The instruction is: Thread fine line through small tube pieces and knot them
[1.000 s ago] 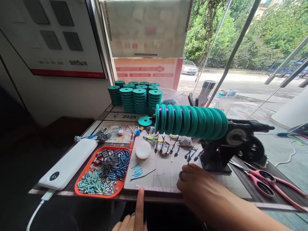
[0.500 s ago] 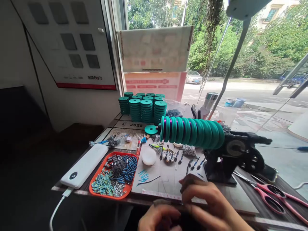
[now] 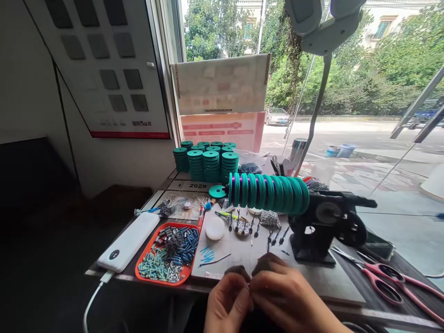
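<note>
At the front edge of the table, my left hand (image 3: 227, 303) and my right hand (image 3: 286, 293) meet, fingertips nearly touching. Both are closed in a pinch. Whatever lies between them is too small and too hidden to make out; dark coverings show on some fingers. Just beyond them, several small dark tackle pieces (image 3: 274, 239) lie in a row on the pale work board (image 3: 239, 259). Above the board, a black winding machine (image 3: 314, 240) carries a row of green spools (image 3: 268, 193), with purple line showing between some of them.
An orange tray (image 3: 137, 268) of sorted small parts stands left, beside a white power bank (image 3: 130, 243) with a cable. Stacked green spools (image 3: 211, 166) stand at the back. Pink-handled scissors (image 3: 385, 280) lie right. A white round dish (image 3: 215, 228) sits on the board.
My hands have come closer together, the left one moving up beside the right. The whole view has shifted slightly, with the machine now further left.
</note>
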A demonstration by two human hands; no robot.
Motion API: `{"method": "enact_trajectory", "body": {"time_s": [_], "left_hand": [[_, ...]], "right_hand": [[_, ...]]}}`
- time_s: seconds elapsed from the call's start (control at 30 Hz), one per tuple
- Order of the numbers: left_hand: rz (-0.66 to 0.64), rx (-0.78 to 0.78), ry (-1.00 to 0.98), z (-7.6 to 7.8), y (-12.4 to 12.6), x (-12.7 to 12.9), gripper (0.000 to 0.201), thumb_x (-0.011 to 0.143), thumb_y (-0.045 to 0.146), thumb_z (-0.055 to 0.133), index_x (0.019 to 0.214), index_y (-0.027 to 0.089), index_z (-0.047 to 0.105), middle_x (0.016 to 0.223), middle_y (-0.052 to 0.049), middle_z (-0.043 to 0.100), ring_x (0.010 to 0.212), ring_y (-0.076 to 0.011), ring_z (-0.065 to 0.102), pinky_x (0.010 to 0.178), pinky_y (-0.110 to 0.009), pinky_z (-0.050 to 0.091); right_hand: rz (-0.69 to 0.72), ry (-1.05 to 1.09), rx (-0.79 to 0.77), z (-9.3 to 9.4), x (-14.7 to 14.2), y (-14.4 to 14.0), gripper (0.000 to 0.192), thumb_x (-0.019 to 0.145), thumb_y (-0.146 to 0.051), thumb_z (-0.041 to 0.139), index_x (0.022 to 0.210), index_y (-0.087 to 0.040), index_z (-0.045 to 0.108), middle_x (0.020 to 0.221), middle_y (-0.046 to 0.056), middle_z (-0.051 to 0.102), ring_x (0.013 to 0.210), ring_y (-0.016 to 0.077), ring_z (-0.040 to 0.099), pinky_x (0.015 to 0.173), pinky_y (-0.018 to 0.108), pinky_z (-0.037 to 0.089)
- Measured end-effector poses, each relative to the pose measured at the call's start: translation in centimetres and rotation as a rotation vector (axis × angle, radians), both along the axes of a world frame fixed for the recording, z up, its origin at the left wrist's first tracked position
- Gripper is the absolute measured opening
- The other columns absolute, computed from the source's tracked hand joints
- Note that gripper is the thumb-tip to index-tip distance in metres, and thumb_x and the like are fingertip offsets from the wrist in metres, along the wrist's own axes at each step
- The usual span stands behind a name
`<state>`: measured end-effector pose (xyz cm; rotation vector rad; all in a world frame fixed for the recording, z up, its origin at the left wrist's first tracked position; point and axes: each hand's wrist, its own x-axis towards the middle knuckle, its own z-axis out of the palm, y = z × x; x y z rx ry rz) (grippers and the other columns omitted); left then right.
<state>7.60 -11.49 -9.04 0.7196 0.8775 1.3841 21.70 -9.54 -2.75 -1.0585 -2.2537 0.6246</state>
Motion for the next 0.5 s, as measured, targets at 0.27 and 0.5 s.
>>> {"method": "enact_trajectory", "body": {"time_s": [0.27,0.5], "left_hand": [[-0.074,0.044,0.006,-0.4,0.0,-0.5,0.030,0.069,0.044,0.072,0.070,0.016,0.060,0.058,0.003,0.051,0.056,-0.0091,0.046,0.057,-0.021,0.038],[-0.254,-0.007,-0.047,0.4,-0.4,-1.3,0.028,0.071,0.042,0.072,0.072,0.017,0.060,0.065,0.001,0.056,0.063,-0.0112,0.051,0.065,-0.024,0.041]], "right_hand": [[-0.065,-0.251,0.091,0.6,0.1,-0.1,0.016,0.084,-0.013,0.060,0.069,-0.019,0.062,0.069,0.001,0.061,0.072,0.0154,0.056,0.061,0.021,0.043],[-0.026,-0.171,0.129,0.5,-0.3,0.0,0.021,0.075,-0.002,0.063,0.062,-0.017,0.058,0.064,-0.001,0.058,0.067,0.0118,0.052,0.058,0.017,0.039]]}}
